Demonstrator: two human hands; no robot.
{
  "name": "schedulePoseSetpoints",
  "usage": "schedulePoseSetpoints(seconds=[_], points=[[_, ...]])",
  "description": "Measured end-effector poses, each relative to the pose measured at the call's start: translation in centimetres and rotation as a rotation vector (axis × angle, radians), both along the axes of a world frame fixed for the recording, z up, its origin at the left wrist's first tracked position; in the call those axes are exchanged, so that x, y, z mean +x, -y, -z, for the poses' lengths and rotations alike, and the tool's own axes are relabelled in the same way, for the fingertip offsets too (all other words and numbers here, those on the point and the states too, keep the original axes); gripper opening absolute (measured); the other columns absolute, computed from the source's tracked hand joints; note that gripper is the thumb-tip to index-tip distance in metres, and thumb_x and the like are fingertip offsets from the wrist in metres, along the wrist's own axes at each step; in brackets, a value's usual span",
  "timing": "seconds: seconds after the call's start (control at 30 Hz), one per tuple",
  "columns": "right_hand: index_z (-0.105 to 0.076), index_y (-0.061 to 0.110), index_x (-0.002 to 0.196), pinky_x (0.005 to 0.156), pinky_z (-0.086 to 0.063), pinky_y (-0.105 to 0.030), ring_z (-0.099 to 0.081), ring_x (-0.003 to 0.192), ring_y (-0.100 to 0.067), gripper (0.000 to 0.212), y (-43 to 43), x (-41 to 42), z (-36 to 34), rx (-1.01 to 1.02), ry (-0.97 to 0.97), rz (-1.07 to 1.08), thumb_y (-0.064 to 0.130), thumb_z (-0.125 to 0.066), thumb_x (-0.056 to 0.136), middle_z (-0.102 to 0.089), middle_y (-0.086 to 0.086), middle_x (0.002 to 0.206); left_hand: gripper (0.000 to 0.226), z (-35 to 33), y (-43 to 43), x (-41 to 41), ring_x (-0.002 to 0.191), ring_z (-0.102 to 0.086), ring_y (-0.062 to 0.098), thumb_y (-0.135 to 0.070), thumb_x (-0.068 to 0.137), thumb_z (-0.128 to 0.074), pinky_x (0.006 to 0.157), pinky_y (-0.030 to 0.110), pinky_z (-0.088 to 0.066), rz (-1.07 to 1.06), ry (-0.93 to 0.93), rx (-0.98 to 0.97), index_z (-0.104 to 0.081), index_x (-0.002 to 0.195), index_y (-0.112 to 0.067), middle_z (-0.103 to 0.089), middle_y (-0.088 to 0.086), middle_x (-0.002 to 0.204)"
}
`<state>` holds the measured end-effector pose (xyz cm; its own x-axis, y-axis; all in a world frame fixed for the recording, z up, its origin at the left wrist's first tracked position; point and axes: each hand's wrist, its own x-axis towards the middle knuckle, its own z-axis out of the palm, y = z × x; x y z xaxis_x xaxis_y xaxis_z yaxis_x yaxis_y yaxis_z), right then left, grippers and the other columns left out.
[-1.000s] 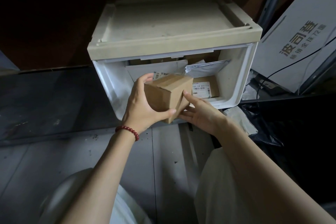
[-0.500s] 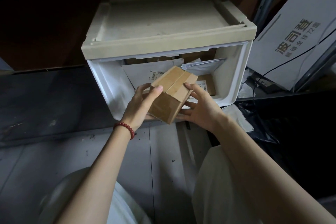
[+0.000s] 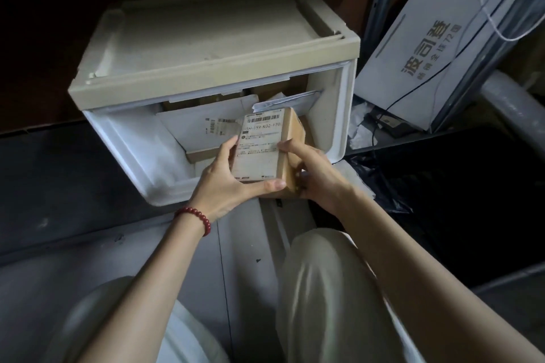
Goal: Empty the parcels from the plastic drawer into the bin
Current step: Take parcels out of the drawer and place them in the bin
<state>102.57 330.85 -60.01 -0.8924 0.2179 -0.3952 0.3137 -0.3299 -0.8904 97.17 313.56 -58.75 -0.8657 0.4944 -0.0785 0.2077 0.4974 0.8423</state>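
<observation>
One cardboard parcel (image 3: 261,153), label up, sits in our grip just over the front lip of the open plastic drawer (image 3: 138,141): our left hand (image 3: 224,188) curls round its near corner, our right hand (image 3: 320,178) pinches its right edge. A white mailer (image 3: 197,127) and a flat brown box (image 3: 203,155) lie inside the drawer.

I see free room in the left half of the white plastic drawer's (image 3: 138,153) mouth, above its bare sloping wall. The right half is blocked by the small brown cardboard box (image 3: 261,153) with a white label, gripped between left hand (image 3: 224,186) and right hand (image 3: 318,177). A flat white mailer bag (image 3: 194,130) fills the back. The beige plastic lid (image 3: 206,47) overhangs the opening. A leaning white printed carton (image 3: 413,47) and a black cable (image 3: 421,86) crowd the right side.
</observation>
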Motion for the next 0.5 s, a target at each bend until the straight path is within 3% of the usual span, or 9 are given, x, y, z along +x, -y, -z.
schedulePoseSetpoints(seconds=[0.1,0.17,0.23,0.3,0.37,0.43,0.5], points=[[-0.066,0.022,0.113,0.079,-0.057,-0.038,-0.065,0.102,-0.026,0.050,-3.3,2.9,-0.5,0.018,-0.002,-0.010,0.043,-0.064,0.068,-0.069,-0.008,0.111,0.095,-0.8,-3.2,1.2,0.108,-0.058,0.000,-0.074,0.042,-0.075,0.101,0.038,-0.046,0.067,0.163,0.123,-0.034,0.124,-0.048,-0.060,-0.030,0.111],[-0.071,0.025,0.102,0.075,-0.056,-0.036,-0.067,0.093,-0.022,0.038,-6.1,4.9,-1.0,0.042,-0.031,0.003,0.042,-0.061,0.070,-0.072,-0.004,0.098,0.100,-1.4,-5.8,1.8,0.112,-0.059,0.007,-0.069,0.047,-0.076,0.104,0.046,-0.043,0.110,0.225,0.194,-0.030,0.132,-0.044,-0.061,-0.024,0.118],[-0.070,0.021,0.107,0.070,-0.055,-0.034,-0.066,0.093,-0.024,0.044,-9.0,6.7,-1.4,0.044,-0.043,0.047,0.043,-0.060,0.071,-0.072,-0.007,0.103,0.111,-1.9,-8.7,2.4,0.118,-0.056,0.015,-0.064,0.048,-0.078,0.105,0.049,-0.041,0.145,0.233,0.203,-0.019,0.140,-0.045,-0.055,-0.015,0.131],[-0.073,0.020,0.103,0.070,-0.057,-0.034,-0.069,0.093,-0.025,0.040,-11.8,8.5,-1.4,0.043,-0.041,0.080,0.043,-0.062,0.073,-0.073,-0.008,0.104,0.108,-2.1,-11.4,3.4,0.117,-0.056,0.015,-0.059,0.053,-0.079,0.103,0.049,-0.043,0.204,0.220,0.170,-0.014,0.138,-0.050,-0.053,-0.017,0.127],[-0.074,0.022,0.099,0.076,-0.059,-0.036,-0.071,0.094,-0.022,0.036,-13.9,10.3,-1.0,0.090,-0.010,0.074,0.048,-0.065,0.075,-0.074,-0.004,0.103,0.108,-2.0,-14.0,4.7,0.114,-0.057,0.016,-0.056,0.059,-0.082,0.096,0.039,-0.048,0.268,0.201,0.111,-0.011,0.141,-0.048,-0.053,-0.012,0.130],[-0.071,0.026,0.104,0.072,-0.059,-0.033,-0.072,0.093,-0.016,0.042,-15.5,12.2,0.0,0.161,0.038,0.064,0.055,-0.067,0.074,-0.075,0.001,0.103,0.103,-1.2,-16.3,5.8,0.109,-0.058,0.013,-0.049,0.065,-0.081,0.078,0.021,-0.049,0.296,0.160,0.047,-0.012,0.141,-0.042,-0.051,-0.007,0.133],[-0.064,0.030,0.117,0.069,-0.057,-0.031,-0.071,0.095,-0.015,0.051,-16.8,14.1,1.5,0.194,0.088,0.061,0.056,-0.069,0.073,-0.074,0.004,0.106,0.090,-0.2,-18.2,6.7,0.093,-0.056,0.002,-0.045,0.069,-0.079,0.062,0.010,-0.044,0.316,0.140,-0.016,-0.018,0.135,-0.037,-0.049,-0.012,0.120]])
